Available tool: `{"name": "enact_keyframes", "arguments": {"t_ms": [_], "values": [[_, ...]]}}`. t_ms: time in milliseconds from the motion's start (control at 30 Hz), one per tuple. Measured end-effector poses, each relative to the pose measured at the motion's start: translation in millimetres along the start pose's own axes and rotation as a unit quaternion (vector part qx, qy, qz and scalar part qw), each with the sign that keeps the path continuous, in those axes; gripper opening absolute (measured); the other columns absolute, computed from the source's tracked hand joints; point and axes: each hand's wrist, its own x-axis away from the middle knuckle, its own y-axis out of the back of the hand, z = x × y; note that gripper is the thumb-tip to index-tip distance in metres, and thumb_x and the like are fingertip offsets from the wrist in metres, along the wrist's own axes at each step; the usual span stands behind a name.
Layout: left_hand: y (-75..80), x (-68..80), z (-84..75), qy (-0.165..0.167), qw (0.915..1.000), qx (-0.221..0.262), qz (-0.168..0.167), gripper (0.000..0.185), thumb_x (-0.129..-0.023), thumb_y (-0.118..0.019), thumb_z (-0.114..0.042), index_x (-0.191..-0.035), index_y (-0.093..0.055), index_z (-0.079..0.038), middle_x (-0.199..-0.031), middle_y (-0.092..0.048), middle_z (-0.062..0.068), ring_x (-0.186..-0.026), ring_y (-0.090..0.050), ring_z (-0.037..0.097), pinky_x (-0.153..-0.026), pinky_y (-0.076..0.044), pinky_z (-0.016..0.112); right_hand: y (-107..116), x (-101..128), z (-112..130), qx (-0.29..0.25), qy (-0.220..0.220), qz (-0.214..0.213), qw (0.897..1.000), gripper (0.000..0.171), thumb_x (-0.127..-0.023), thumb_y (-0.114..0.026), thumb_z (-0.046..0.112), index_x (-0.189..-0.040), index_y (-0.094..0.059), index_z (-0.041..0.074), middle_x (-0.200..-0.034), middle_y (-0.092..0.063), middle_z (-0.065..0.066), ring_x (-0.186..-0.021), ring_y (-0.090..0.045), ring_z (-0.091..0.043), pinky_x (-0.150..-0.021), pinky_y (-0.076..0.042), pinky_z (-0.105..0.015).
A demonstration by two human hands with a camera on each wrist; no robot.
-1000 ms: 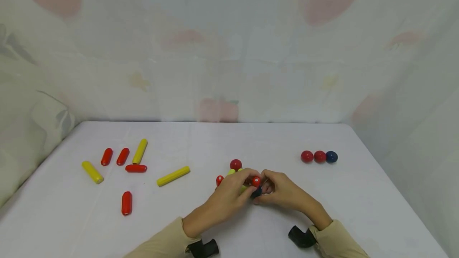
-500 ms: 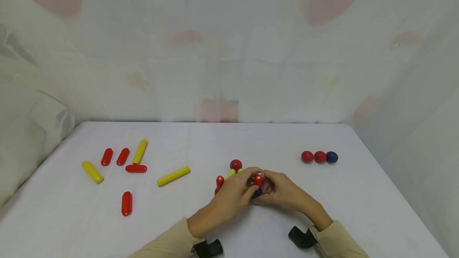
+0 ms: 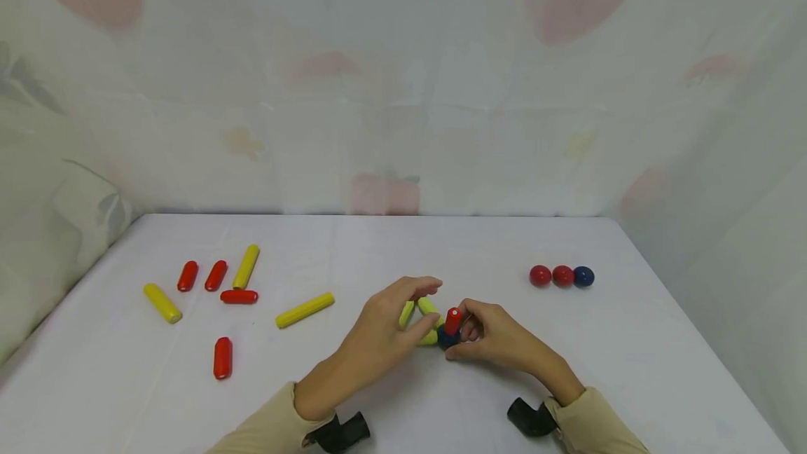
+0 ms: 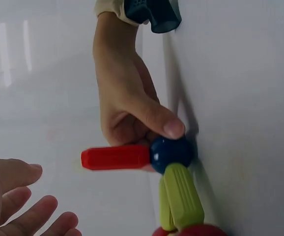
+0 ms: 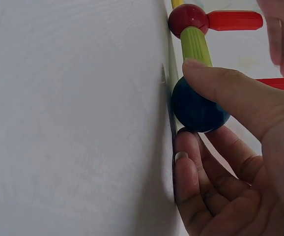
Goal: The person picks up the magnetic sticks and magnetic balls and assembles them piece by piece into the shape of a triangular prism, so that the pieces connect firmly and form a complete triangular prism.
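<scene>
glossy dark-blue ball [image 4: 172, 154], pinched by right hand [image 3: 498, 333], upright red faceted rod [image 4: 115, 158] atop; left hand [image 3: 380, 326] wide, empty, left of ball; joining seemingly underway, steadiness wanted next.

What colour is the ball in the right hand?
Dark blue; the ball shows best in the right wrist view.

Head cam: wide, forward and down over the table [image 3: 479, 247]. Left wrist cam: close, rolled sideways, facing the right hand [image 4: 132, 101]. Right wrist cam: closer still, same hand. Both wrist views share the blue ball [image 4: 171, 153].
</scene>
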Motion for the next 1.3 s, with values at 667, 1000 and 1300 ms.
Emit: {"name": "enact_keyframes", "arguments": {"t_ms": [667, 1000, 1300], "values": [[17.0, 23.3, 36.3, 0.134, 0.9869, 0.014, 0.089, 0.048, -0.082, -0.081, -0.015, -0.125, -0.060, -0.013, -0.113, -0.065, 0.005, -0.093, -0.059, 0.012, -0.083, -0.055, 0.030, 11, 1, 2, 0.016, -0.025, 0.026, 0.999, 0.041, -0.080, -0.083, 0.022, -0.113, -0.061, 0.011, -0.094, -0.066, 0.002, -0.085, -0.060, -0.010, -0.076, -0.052, -0.019], [18.6, 26.8, 54.1, 0.166, 0.9735, 0.023, 0.156, 0.030, -0.083, -0.080, -0.019, -0.108, -0.064, -0.016, -0.096, -0.059, -0.005, -0.086, -0.056, 0.011, -0.075, -0.052, 0.021, 39, 7, -10, 0.092, -0.018, -0.124, 0.988, 0.036, -0.084, -0.078, 0.014, -0.118, -0.065, 0.008, -0.106, -0.069, -0.004, -0.096, -0.064, -0.017, -0.085, -0.056, -0.025], [22.4, 29.6, 69.1, 0.147, 0.9687, 0.047, 0.194, 0.023, -0.083, -0.081, -0.022, -0.096, -0.063, -0.019, -0.093, -0.058, -0.005, -0.084, -0.053, 0.011, -0.073, -0.046, 0.020, 58, 13, -26, 0.124, -0.038, -0.222, 0.966, 0.036, -0.085, -0.077, 0.011, -0.118, -0.065, 0.006, -0.113, -0.070, -0.011, -0.104, -0.064, -0.026, -0.088, -0.055, -0.033]]}}
